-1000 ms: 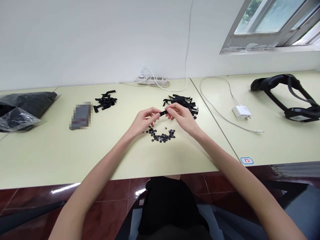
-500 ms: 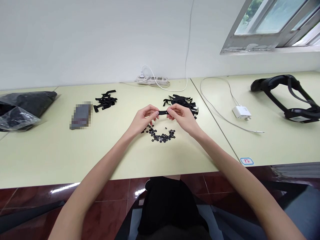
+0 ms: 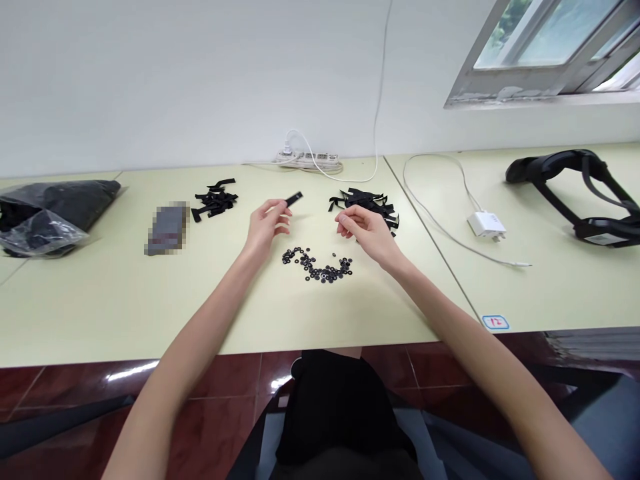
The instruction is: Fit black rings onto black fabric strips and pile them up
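My left hand [image 3: 265,225] pinches one end of a short black fabric strap [image 3: 295,199], raised over the table. A small light spot shows near the strap's free end. My right hand [image 3: 367,230] hovers to the right, its fingers curled in and thumb close to the fingertips, with nothing visible in them. Below and between the hands lies a scatter of small black ring-like discs [image 3: 325,273]. Just behind my right hand is a heap of black straps [image 3: 363,198], partly covered by it. A smaller heap of straps [image 3: 216,201] lies left of my left hand.
A blurred dark object [image 3: 167,229] and a plastic bag with black contents [image 3: 60,210] lie on the left. A power strip [image 3: 315,160] sits by the wall. At right are a white charger [image 3: 486,225] with its cable and a black headset [image 3: 600,223].
My right hand has let go of the strap. My left hand has carried the strap up and to the left, tilting it, while my right hand stays near the same place.
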The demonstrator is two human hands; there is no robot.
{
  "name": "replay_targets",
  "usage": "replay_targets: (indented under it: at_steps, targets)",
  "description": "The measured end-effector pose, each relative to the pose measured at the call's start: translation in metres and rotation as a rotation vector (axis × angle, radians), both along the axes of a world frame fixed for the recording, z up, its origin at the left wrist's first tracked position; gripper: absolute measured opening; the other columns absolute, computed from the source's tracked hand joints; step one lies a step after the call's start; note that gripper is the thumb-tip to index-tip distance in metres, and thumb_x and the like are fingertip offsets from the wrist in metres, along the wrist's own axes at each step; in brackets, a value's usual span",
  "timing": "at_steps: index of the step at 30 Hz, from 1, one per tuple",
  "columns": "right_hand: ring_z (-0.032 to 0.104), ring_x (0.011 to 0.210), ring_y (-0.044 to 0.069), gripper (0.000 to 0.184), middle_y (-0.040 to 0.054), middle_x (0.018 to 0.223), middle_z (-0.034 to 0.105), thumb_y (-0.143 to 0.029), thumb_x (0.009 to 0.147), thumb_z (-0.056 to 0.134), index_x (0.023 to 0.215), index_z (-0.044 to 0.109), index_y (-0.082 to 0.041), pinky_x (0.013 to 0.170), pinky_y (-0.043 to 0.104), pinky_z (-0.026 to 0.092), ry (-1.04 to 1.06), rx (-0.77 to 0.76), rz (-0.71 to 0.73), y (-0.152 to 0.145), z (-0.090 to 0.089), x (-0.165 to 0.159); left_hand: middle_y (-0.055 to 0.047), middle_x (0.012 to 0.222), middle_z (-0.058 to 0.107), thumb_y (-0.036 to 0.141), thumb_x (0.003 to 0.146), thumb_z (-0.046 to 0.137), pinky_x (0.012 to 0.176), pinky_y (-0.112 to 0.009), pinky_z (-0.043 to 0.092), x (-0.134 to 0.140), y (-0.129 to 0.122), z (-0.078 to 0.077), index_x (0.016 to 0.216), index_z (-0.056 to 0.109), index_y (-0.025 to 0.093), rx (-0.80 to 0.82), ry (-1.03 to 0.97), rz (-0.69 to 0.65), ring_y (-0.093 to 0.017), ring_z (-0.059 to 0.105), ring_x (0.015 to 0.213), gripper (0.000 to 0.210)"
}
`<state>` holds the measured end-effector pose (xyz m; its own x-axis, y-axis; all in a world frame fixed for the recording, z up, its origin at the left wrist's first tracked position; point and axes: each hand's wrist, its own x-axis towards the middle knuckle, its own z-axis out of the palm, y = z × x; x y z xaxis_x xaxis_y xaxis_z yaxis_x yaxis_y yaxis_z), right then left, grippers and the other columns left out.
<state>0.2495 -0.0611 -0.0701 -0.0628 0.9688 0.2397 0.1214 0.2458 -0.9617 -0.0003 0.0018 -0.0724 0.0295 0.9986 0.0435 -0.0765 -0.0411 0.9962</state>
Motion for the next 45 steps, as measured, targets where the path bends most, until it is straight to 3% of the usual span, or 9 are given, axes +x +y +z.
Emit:
replay_targets:
  at_steps: [7,13,17,20,24,28,32,38,45]
  targets:
    - [0.067,0.081,0.02,0.027,0.0039,0.083,0.075,-0.05,0.097,0.074,0.092,0.073,-0.024,0.08,0.038,0.055,-0.015,0.001,-0.015,0.003,-0.002,0.003,-0.01,0.134,0.078,0.023,0.103,0.069,0.107,-0.028,0.062,-0.059,0.048,-0.012,0.11,0.069,0.021,0.012,-0.386,0.491,-0.017,0.076,0.124,0.007]
    - [0.07,0.084,0.023,0.018,0.0053,0.086,0.076,-0.039,0.1,0.064,0.095,0.071,-0.024,0.082,0.04,0.056,-0.116,0.012,-0.073,0.012,-0.011,0.012,-0.009,0.169,0.056,0.022,0.108,0.056,0.12,-0.029,0.055,-0.098,0.062,-0.015,0.128,0.069,0.024,-0.01,-0.508,0.455,-0.018,0.064,0.147,0.024]
    - [0.071,0.096,0.027,0.013,0.0089,0.103,0.077,-0.027,0.099,0.059,0.096,0.071,-0.025,0.086,0.043,0.055,-0.47,0.167,-0.287,0.022,-0.018,0.031,-0.007,0.173,0.05,0.026,0.108,0.053,0.118,-0.026,0.055,-0.097,0.059,-0.012,0.119,0.068,0.025,-0.04,-0.521,0.456,-0.017,0.063,0.148,0.019]
    - [0.066,0.113,0.032,0.017,0.0119,0.113,0.075,-0.025,0.099,0.057,0.101,0.074,-0.025,0.094,0.048,0.055,-0.699,0.171,-0.366,0.027,-0.023,0.048,-0.005,0.171,0.053,0.027,0.103,0.059,0.118,-0.028,0.055,-0.09,0.054,-0.007,0.11,0.068,0.028,-0.009,-0.487,0.415,-0.018,0.064,0.146,0.012]
    - [0.06,0.123,0.037,0.013,0.0123,0.113,0.071,-0.03,0.093,0.068,0.101,0.079,-0.026,0.104,0.056,0.053,-0.834,0.138,-0.258,0.031,-0.033,0.061,-0.008,0.153,0.068,0.028,0.094,0.068,0.114,-0.034,0.057,-0.072,0.045,-0.002,0.107,0.071,0.027,-0.012,-0.374,0.363,-0.021,0.071,0.132,0.013]
    - [0.059,0.116,0.038,0.007,0.0118,0.106,0.069,-0.027,0.091,0.07,0.094,0.076,-0.026,0.104,0.061,0.051,-0.81,0.178,-0.199,0.034,-0.042,0.061,-0.007,0.112,0.077,0.02,0.087,0.068,0.085,-0.029,0.06,-0.046,0.034,-0.003,0.101,0.075,0.024,0.082,-0.102,0.284,-0.018,0.074,0.095,0.016]
    - [0.058,0.109,0.037,0.012,0.0112,0.098,0.068,-0.03,0.094,0.067,0.083,0.068,-0.026,0.1,0.059,0.05,-0.729,0.249,-0.194,0.034,-0.04,0.053,-0.004,0.093,0.074,0.017,0.087,0.064,0.072,-0.026,0.055,-0.019,0.018,-0.003,0.097,0.075,0.023,0.219,0.126,0.081,-0.016,0.068,0.081,0.016]
    - [0.063,0.1,0.03,0.019,0.0074,0.096,0.073,-0.042,0.098,0.067,0.086,0.066,-0.027,0.093,0.049,0.052,-0.446,0.216,-0.165,0.026,-0.019,0.038,-0.006,0.101,0.075,0.015,0.09,0.063,0.079,-0.03,0.056,0.006,-0.012,0.001,0.104,0.077,0.023,0.355,0.339,-0.181,-0.019,0.068,0.091,0.021]
    - [0.065,0.098,0.026,0.02,0.0055,0.1,0.074,-0.045,0.102,0.067,0.091,0.065,-0.027,0.093,0.044,0.051,-0.335,0.197,-0.026,0.008,-0.002,0.016,-0.009,0.152,0.064,0.039,0.102,0.07,0.096,-0.035,0.061,0.022,-0.028,0.001,0.129,0.071,0.029,0.277,0.266,-0.435,-0.024,0.067,0.128,0.028]
